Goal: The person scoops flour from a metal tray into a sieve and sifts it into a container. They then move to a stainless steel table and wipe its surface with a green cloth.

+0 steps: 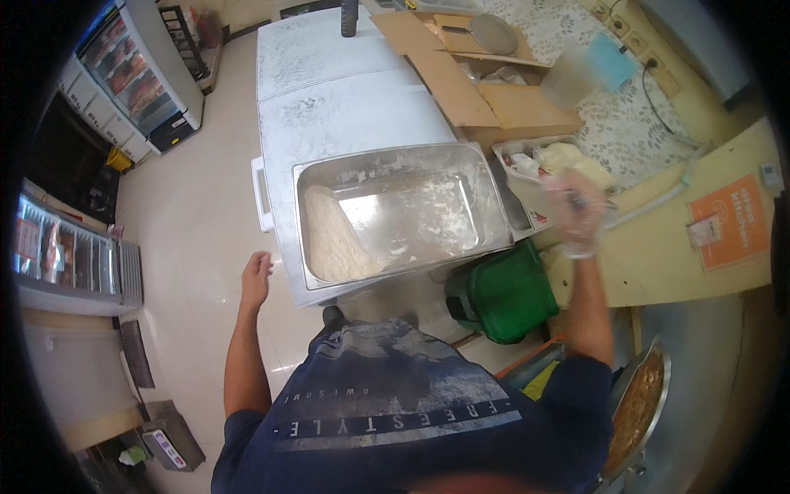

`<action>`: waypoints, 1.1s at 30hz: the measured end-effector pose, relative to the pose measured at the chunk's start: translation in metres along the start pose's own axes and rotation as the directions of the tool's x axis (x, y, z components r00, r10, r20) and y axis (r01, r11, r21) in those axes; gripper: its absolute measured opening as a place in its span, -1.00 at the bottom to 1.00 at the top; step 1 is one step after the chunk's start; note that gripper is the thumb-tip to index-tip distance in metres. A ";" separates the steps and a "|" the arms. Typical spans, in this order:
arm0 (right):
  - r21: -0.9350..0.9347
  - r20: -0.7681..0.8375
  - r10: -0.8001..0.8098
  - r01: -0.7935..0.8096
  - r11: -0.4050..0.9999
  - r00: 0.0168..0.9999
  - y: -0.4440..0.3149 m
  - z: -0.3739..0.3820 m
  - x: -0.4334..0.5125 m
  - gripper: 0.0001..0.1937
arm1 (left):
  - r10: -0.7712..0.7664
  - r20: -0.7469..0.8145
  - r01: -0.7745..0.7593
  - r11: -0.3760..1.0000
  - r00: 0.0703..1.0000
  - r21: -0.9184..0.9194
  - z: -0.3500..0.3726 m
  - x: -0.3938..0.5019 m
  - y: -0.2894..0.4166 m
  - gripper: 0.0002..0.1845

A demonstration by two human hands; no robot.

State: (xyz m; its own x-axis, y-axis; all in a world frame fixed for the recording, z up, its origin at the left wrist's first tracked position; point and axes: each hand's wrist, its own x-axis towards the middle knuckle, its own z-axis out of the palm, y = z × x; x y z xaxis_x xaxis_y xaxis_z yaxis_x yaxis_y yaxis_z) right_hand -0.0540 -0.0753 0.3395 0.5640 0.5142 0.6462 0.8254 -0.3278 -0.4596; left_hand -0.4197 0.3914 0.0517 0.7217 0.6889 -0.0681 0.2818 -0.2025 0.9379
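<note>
My left hand hangs bare over the floor, left of the steel pan, its fingers loosely curled around nothing. My right hand wears a clear plastic glove and is blurred. It is over the right side, by a white tub with plastic bags in it; whether it grips anything is unclear. Before me a deep rectangular steel pan rests on a white chest freezer. A heap of pale flour-like powder lies along the pan's left end. White residue marks its walls and floor.
Behind the tub stands an open cardboard box with a round mesh strainer on it. A blurred translucent container is beside a blue item. Below sits a green bin. A large pan with brown contents is at lower right.
</note>
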 end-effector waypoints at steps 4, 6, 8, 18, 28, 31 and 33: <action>0.100 0.122 -0.411 0.401 0.911 0.904 -0.019 0.142 -0.013 -0.91 | 0.041 0.123 -0.033 0.997 0.991 -0.064 0.037 0.038 0.037 -0.69; 0.265 0.274 -0.407 0.338 0.903 0.871 -0.008 0.195 -0.031 -0.89 | 0.018 0.183 -0.013 1.000 0.983 -0.027 0.051 0.038 0.043 -0.60; 0.235 0.469 -0.419 0.347 0.908 0.777 0.008 0.220 -0.056 -0.88 | -0.002 0.263 -0.004 1.000 0.965 0.023 0.059 0.032 0.046 -0.39; -0.044 0.861 -0.157 0.378 0.925 0.484 0.031 0.217 -0.108 -0.48 | 0.119 0.432 -0.038 0.981 0.894 -0.191 0.069 0.022 0.042 -0.08; -0.125 0.706 0.032 0.080 0.989 0.708 0.006 0.258 -0.081 -0.64 | 0.214 0.370 -0.177 0.975 0.904 -0.133 0.079 0.021 0.037 -0.09; 0.095 0.668 0.082 -0.194 0.976 0.740 -0.001 0.319 -0.066 -0.62 | 0.216 0.366 -0.155 0.970 0.905 -0.188 0.081 0.021 0.043 -0.10; 0.133 0.728 0.173 -0.385 0.913 0.663 -0.002 0.368 -0.056 -0.54 | 0.219 0.364 -0.124 0.956 0.906 -0.267 0.083 0.022 0.046 -0.10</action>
State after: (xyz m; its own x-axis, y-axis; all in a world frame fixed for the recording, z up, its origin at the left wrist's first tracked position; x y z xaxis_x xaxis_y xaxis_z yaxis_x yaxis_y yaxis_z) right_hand -0.0961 0.1879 0.0799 0.4991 0.8614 -0.0949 0.5335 -0.3917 -0.7497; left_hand -0.3381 0.3395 0.0652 0.9450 0.3264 0.0198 0.0113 -0.0931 0.9956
